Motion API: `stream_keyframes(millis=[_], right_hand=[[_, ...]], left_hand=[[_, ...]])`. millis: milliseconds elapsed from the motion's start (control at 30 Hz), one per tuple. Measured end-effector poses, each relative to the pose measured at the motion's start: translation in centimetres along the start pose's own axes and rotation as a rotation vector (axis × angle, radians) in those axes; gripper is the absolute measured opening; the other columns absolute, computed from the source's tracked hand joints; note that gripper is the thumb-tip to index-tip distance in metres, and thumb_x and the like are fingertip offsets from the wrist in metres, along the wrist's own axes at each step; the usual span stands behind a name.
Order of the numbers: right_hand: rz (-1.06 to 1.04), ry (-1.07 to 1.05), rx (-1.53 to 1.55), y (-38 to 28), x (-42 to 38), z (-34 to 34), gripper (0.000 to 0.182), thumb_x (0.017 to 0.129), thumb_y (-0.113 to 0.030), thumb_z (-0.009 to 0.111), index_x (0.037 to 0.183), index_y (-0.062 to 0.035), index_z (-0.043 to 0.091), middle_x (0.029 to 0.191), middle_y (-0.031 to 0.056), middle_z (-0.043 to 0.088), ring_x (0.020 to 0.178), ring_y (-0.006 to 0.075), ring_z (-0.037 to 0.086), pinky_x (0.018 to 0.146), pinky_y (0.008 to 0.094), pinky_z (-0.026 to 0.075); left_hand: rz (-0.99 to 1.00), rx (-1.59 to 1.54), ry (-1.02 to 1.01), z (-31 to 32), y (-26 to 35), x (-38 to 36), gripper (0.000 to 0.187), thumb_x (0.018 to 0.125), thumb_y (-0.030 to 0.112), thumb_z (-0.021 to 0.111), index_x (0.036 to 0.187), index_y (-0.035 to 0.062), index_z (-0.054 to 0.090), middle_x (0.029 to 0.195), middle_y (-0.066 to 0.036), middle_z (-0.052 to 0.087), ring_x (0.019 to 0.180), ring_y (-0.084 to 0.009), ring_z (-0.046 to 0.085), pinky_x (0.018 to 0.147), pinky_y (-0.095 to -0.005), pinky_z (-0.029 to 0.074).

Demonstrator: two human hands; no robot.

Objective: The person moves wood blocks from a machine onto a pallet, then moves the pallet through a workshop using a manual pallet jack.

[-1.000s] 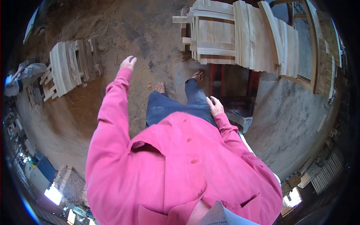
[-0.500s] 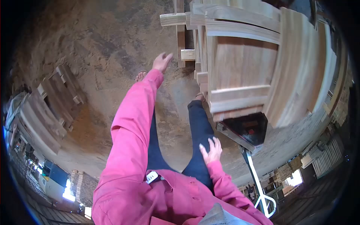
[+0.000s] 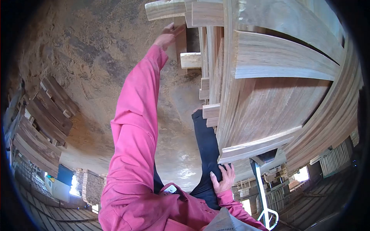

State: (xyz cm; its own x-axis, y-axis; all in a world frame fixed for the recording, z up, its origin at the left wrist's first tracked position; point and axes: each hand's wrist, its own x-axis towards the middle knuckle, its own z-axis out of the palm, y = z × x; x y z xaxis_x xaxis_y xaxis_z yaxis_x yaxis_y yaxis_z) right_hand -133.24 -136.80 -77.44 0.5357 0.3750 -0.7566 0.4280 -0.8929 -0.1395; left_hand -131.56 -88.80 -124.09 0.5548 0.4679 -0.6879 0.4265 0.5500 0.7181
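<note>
My left hand (image 3: pixel 165 37) reaches far forward over the floor, fingers stretched apart, blurred at the tips. The fingertips overlap a brown wooden bearer (image 3: pixel 180 48) that lies under the stacked wood. Beside that hand, the end of a pale wooden board (image 3: pixel 165 10) juts out from the stack. My right hand (image 3: pixel 223 179) is low by my right thigh, fingers spread, holding nothing. Just above it is the lower corner of a stack of framed wooden panels (image 3: pixel 269 107), which fills the right side. A short block end (image 3: pixel 190 60) sticks out below my left hand.
A long white handle (image 3: pixel 263 192) with a loop end rises below the panel stack. More stacked boards (image 3: pixel 50 111) lie on the floor to the left. The dusty brown floor (image 3: pixel 96 73) stretches between the stacks. Further wood piles (image 3: pixel 90 184) stand in the background.
My left hand has moved forward to the brown bearer. The panel stack appears larger and closer. My right hand now sits lower in view, still spread.
</note>
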Motion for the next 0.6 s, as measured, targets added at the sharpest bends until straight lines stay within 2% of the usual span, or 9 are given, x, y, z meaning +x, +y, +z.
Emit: stream_keyframes(millis=[67,100,133,267,333,400,500,567,600], right_hand=[[-0.01,-0.011,0.008,0.0,0.5,-0.3,0.048,0.077,-0.036,0.078,0.112,-0.0047,0.07,0.128,0.0159,0.058,0.133,0.0448,0.041,0.109,0.0563,0.031],[-0.024,-0.024,0.0,-0.2,0.7,-0.7,0.046,0.078,-0.034,0.078,0.112,-0.004,0.069,0.128,0.0166,0.057,0.133,0.045,0.041,0.108,0.0559,0.032],[-0.039,-0.034,-0.01,-0.2,0.8,-0.9,0.045,0.08,-0.032,0.077,0.113,-0.0033,0.068,0.128,0.0172,0.056,0.132,0.0452,0.042,0.108,0.0555,0.033],[-0.038,-0.02,0.003,0.6,1.1,-0.8,0.047,0.077,-0.035,0.078,0.111,-0.004,0.07,0.126,0.0169,0.058,0.132,0.0451,0.042,0.107,0.0567,0.032],[-0.048,-0.026,-0.007,0.3,1.3,-1.1,0.046,0.078,-0.035,0.078,0.111,-0.004,0.069,0.126,0.0173,0.058,0.132,0.045,0.042,0.107,0.0568,0.033],[-0.047,-0.023,-0.014,0.6,1.2,-0.9,0.046,0.078,-0.035,0.078,0.111,-0.004,0.069,0.126,0.0174,0.058,0.132,0.045,0.042,0.107,0.0566,0.033],[-0.045,-0.015,-0.017,0.7,0.9,-0.7,0.047,0.079,-0.036,0.078,0.112,-0.0042,0.069,0.126,0.0172,0.058,0.132,0.0451,0.042,0.107,0.0565,0.033],[-0.049,-0.007,-0.013,0.6,1.0,-0.5,0.047,0.079,-0.036,0.078,0.112,-0.0044,0.069,0.126,0.0171,0.058,0.132,0.0452,0.042,0.107,0.0565,0.033],[-0.049,-0.009,-0.012,0.5,1.0,-0.5,0.047,0.079,-0.037,0.078,0.112,-0.0049,0.069,0.127,0.0163,0.058,0.132,0.0444,0.043,0.107,0.0561,0.033]], left_hand=[[-0.052,0.03,-0.1,-0.5,-0.3,0.3,0.069,0.089,0.057,0.069,0.136,0.0067,0.056,0.13,-0.011,0.065,0.116,-0.0229,0.06,0.094,-0.0347,0.047],[-0.033,0.035,-0.107,-0.1,-0.3,0.0,0.072,0.088,0.058,0.069,0.136,0.0064,0.056,0.127,-0.011,0.066,0.109,-0.0216,0.062,0.088,-0.034,0.049],[-0.037,0.034,-0.103,0.5,-0.1,-0.4,0.072,0.088,0.058,0.069,0.136,0.0064,0.056,0.127,-0.011,0.066,0.109,-0.0216,0.062,0.088,-0.034,0.049],[-0.066,0.118,0.033,3.6,0.4,-1.6,0.065,0.089,0.051,0.072,0.137,0.0098,0.057,0.119,-0.009,0.068,0.099,-0.0187,0.062,0.081,-0.0351,0.049],[-0.107,0.088,-0.083,4.6,2.2,-3.2,0.063,0.089,0.048,0.074,0.137,0.0106,0.057,0.12,-0.01,0.068,0.099,-0.0201,0.064,0.083,-0.035,0.052],[-0.041,0.107,-0.074,4.7,2.5,-3.3,0.066,0.089,0.046,0.074,0.139,0.0092,0.053,0.122,-0.01,0.067,0.098,-0.0224,0.066,0.083,-0.035,0.053],[-0.141,0.001,-0.118,4.4,2.3,-3.0,0.072,0.088,0.044,0.075,0.145,0.0106,0.045,0.127,-0.012,0.064,0.101,-0.0244,0.064,0.085,-0.0376,0.053],[-0.136,0.134,-0.133,3.5,1.1,-1.9,0.088,0.086,0.047,0.075,0.153,0.0087,0.033,0.138,-0.017,0.056,0.112,-0.0281,0.061,0.088,-0.0399,0.053],[-0.132,0.136,-0.135,2.7,-0.6,-1.4,0.088,0.086,0.047,0.075,0.153,0.0087,0.033,0.138,-0.017,0.056,0.112,-0.0281,0.061,0.088,-0.0399,0.053]])
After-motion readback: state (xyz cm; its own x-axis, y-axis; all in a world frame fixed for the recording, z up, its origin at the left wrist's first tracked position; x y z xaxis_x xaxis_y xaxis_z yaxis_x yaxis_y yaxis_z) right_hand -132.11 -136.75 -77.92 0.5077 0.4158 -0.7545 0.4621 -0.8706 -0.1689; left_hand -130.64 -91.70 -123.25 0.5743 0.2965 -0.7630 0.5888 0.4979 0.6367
